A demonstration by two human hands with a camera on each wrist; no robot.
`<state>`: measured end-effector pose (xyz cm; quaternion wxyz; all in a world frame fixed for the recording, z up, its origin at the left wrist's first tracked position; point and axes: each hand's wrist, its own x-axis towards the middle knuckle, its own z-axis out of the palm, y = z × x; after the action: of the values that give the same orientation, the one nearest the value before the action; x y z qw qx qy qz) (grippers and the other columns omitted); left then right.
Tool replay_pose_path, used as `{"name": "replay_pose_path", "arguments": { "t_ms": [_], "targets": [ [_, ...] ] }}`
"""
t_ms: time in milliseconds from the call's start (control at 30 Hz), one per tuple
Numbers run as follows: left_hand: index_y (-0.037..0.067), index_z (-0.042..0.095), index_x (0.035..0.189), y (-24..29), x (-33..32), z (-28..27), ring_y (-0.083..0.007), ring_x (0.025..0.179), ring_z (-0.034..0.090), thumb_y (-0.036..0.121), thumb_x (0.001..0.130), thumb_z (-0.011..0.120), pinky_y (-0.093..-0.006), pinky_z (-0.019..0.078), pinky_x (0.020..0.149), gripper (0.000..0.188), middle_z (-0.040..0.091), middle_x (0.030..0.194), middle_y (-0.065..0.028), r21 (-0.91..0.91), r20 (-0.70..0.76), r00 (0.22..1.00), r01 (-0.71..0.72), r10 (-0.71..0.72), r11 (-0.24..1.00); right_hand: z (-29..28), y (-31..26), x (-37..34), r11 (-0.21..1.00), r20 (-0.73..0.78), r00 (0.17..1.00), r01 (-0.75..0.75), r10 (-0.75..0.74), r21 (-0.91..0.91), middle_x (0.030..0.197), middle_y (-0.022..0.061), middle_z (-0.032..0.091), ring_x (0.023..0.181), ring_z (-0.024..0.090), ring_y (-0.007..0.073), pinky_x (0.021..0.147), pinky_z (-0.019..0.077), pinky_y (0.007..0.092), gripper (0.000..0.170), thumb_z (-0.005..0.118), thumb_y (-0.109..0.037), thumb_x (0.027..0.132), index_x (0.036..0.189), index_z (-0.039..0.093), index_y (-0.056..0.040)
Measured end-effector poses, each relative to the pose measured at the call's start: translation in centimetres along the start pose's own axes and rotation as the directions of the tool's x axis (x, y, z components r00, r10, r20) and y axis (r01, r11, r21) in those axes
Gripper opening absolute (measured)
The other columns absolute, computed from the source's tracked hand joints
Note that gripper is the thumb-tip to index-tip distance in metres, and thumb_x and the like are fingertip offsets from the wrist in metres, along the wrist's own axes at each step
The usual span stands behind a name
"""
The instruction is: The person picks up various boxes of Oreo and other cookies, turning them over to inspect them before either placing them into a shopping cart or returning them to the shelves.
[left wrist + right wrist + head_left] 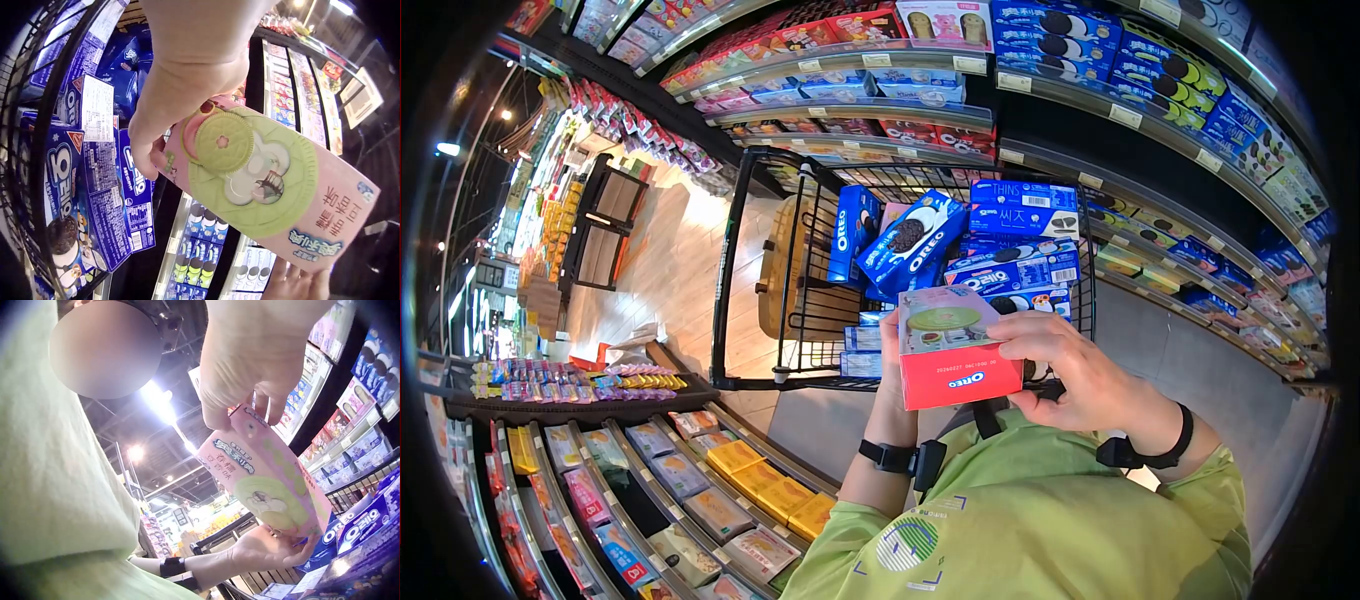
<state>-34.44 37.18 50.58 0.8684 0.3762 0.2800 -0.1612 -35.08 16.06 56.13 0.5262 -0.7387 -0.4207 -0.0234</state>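
Observation:
A pink and green Oreo box (960,377) is held between both hands in front of the person's body, above the near edge of the cart. My left hand (892,370) grips its left end, and my right hand (1065,370) pinches the right end with thumb and fingers. The left wrist view shows the box's broad face (250,181) with green cookies printed on it, the left hand (187,87) at one end. From the right wrist view, the right hand (256,369) holds the box's upper end while the left hand (269,550) supports the lower end.
A black wire cart (745,270) holds several blue Oreo packs (915,240). Shelves of boxed cookies (1055,40) rise beyond it and to the right. Another display of packaged snacks (720,500) lies at the lower left, and wooden floor (680,250) stretches left of the cart.

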Motion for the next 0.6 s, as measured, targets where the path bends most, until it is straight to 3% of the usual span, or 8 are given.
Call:
{"name": "replay_pose_path", "arguments": {
  "t_ms": [33, 67, 100, 233, 433, 533, 600],
  "targets": [
    [0.005, 0.049, 0.129, -0.6, 0.9, -1.3, -0.0338, 0.113, 0.054, 0.049, 0.088, 0.039, -0.0481, 0.0443, 0.095, 0.061, 0.054, 0.128, -0.0172, 0.0, 0.0, 1.0, 0.0, 0.0, 1.0, 0.0, 0.0, 0.0, 1.0, 0.0, 1.0, 0.0, 0.0, 0.0, 0.125, 0.0168, 0.051, 0.115, 0.051, 0.0355, 0.096, 0.0436, 0.0436, 0.064, 0.07, 0.006, 0.066, 0.122, 0.043, -0.007],
    [0.005, 0.049, 0.13, -1.8, 2.5, -3.9, -0.0336, 0.113, 0.054, 0.049, 0.088, 0.039, -0.048, 0.0443, 0.096, 0.061, 0.054, 0.128, -0.0172, -0.267, 0.289, 0.957, 0.091, -0.01, 0.959, 0.0, -0.1, 0.1, 1.0, 0.0, 1.0, -0.001, 0.001, -0.002, 0.125, 0.0168, 0.051, 0.115, 0.051, 0.0355, 0.096, 0.0437, 0.0436, 0.064, 0.07, 0.006, 0.066, 0.122, 0.043, -0.007],
    [0.005, 0.048, 0.13, -2.6, 3.4, -5.4, -0.0334, 0.113, 0.054, 0.049, 0.088, 0.039, -0.0479, 0.0443, 0.096, 0.062, 0.053, 0.128, -0.0171, -0.476, 0.545, 0.836, 0.248, 0.062, 0.844, -0.1, -0.1, 0.1, 1.0, 0.001, 1.0, -0.001, 0.001, -0.004, 0.125, 0.0168, 0.051, 0.115, 0.051, 0.0355, 0.096, 0.0437, 0.0436, 0.064, 0.07, 0.005, 0.066, 0.122, 0.043, -0.007],
    [0.005, 0.048, 0.13, -3.0, 3.6, -6.1, -0.0331, 0.113, 0.054, 0.049, 0.088, 0.04, -0.0475, 0.0443, 0.096, 0.062, 0.053, 0.129, -0.017, -0.438, 0.528, 0.844, 0.178, 0.091, 0.881, 0.0, 0.0, 0.0, 1.0, 0.001, 1.0, -0.009, 0.009, -0.001, 0.125, 0.0168, 0.051, 0.114, 0.051, 0.0356, 0.096, 0.0435, 0.0439, 0.064, 0.07, 0.005, 0.066, 0.122, 0.043, -0.007],
    [0.005, 0.049, 0.129, -3.0, 3.5, -5.9, -0.0335, 0.115, 0.052, 0.048, 0.087, 0.043, -0.0478, 0.0426, 0.098, 0.061, 0.053, 0.129, -0.0173, -0.436, 0.546, 0.836, 0.217, 0.064, 0.873, 0.0, 0.1, -0.1, 1.0, 0.0, 1.0, -0.021, 0.021, -0.006, 0.125, 0.017, 0.051, 0.115, 0.051, 0.036, 0.096, 0.0428, 0.0445, 0.065, 0.07, 0.006, 0.066, 0.123, 0.042, -0.007],
    [0.005, 0.048, 0.13, -3.3, 4.3, -6.7, -0.0336, 0.116, 0.052, 0.046, 0.086, 0.043, -0.0487, 0.0416, 0.098, 0.06, 0.052, 0.13, -0.0173, -0.53, 0.594, 0.801, 0.321, 0.074, 0.785, 0.1, 0.2, -0.3, 1.0, -0.008, 1.0, -0.02, 0.02, 0.0, 0.125, 0.0172, 0.051, 0.116, 0.05, 0.036, 0.097, 0.0423, 0.0446, 0.064, 0.07, 0.005, 0.067, 0.124, 0.042, -0.006],
    [0.005, 0.047, 0.131, -3.5, 5.0, -7.6, -0.0335, 0.116, 0.051, 0.045, 0.086, 0.042, -0.0492, 0.0406, 0.099, 0.06, 0.052, 0.13, -0.0173, -0.58, 0.631, 0.744, 0.262, 0.221, 0.771, -0.1, 0.1, -0.5, 0.995, -0.012, 0.995, -0.096, 0.096, 0.039, 0.128, 0.0185, 0.049, 0.118, 0.049, 0.0359, 0.098, 0.0418, 0.0445, 0.063, 0.068, 0.004, 0.07, 0.128, 0.044, -0.0055]
  ]
}}
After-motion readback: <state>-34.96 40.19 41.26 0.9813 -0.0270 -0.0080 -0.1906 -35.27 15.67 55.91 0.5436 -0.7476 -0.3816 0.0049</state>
